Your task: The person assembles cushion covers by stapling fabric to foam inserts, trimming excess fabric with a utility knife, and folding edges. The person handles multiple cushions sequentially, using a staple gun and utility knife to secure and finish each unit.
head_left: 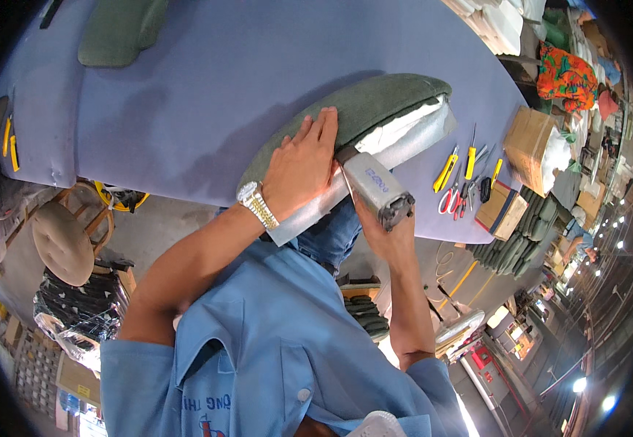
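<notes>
A long, curved dark green upholstered cushion (384, 98) lies at the near edge of the table, with white material and a pale flat board (415, 146) showing along its straight side. My left hand (300, 167) rests flat on the green fabric, fingers stretched out, a metal watch on the wrist; its thumb is partly hidden near the board. In my right hand (387, 234) is a grey staple gun (376, 182), its nose up against the board's edge close to my left hand. My fingers are mostly hidden behind the tool's body.
On the blue-grey covered table (207, 80) lie another green padded piece (119, 33) and, at right, a yellow cutter (445, 169), a screwdriver (470, 160) and red-handled pliers (449, 198). A cardboard box (529, 146) stands by the right edge. A round stool (61, 242) is at left.
</notes>
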Tool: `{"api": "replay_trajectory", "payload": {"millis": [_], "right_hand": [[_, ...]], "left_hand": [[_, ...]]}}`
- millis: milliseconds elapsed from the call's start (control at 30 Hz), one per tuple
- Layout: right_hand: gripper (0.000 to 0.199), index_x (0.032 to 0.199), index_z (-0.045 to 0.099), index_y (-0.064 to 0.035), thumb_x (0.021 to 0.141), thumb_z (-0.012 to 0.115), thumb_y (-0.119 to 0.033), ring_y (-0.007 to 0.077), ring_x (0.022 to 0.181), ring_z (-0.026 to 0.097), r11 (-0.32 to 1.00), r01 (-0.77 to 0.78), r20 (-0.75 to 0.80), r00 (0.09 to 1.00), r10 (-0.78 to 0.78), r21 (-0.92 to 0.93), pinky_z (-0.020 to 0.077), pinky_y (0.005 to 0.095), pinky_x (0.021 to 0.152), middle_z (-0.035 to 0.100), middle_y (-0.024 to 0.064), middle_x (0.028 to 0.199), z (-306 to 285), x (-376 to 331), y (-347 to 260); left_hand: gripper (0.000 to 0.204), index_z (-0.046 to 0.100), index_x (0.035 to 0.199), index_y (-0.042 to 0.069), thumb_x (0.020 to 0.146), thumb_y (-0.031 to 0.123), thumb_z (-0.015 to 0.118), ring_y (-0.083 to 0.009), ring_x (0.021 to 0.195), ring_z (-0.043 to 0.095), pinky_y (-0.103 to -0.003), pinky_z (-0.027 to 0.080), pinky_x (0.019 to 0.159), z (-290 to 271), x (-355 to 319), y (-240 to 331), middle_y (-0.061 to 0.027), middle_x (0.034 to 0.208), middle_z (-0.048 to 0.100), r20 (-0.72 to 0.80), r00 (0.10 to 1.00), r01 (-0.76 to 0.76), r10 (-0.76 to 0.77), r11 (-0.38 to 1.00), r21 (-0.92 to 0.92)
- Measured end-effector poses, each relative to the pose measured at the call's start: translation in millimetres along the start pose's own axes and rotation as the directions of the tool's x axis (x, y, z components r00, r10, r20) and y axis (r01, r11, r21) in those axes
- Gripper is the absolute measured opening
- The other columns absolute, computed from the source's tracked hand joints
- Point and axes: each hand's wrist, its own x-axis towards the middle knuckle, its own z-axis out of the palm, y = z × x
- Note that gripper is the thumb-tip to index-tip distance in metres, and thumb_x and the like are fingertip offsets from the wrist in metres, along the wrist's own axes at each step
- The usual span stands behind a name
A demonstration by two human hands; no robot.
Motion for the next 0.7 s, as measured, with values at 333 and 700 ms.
{"api": "replay_trajectory", "payload": {"millis": [333, 700], "right_hand": [[0.037, 0.113, 0.069, 0.0045, 0.08, 0.079, -0.008, 0.0249, 0.087, 0.076, 0.999, -0.038, 0.022, 0.999, 0.038, -0.034, 0.0575, 0.033, 0.077, 0.076, 0.0167, 0.096, -5.1, -13.0, -0.3], [0.045, 0.112, 0.065, 0.0026, 0.07, 0.078, -0.004, 0.0327, 0.084, 0.073, 0.999, -0.05, 0.029, 0.998, 0.049, 0.022, 0.0558, 0.0347, 0.076, 0.072, 0.0183, 0.094, 0.7, -19.8, 8.6]], "left_hand": [[0.087, 0.026, 0.156, 0.0, 0.083, 0.012, 0.071, -0.0503, 0.12, 0.061, -0.054, 0.056, 0.096, 1.1, -0.4, -4.8, -0.037, 0.143, 0.05, -0.068, 0.995, -0.069, 0.066, 0.997, -0.041], [0.09, 0.026, 0.157, 0.002, 0.079, 0.009, 0.071, -0.0492, 0.118, 0.062, -0.054, 0.055, 0.095, -7.2, 0.0, -2.0, -0.0371, 0.145, 0.048, 0.0, 1.0, -0.005, 0.005, 0.999, -0.052]]}}
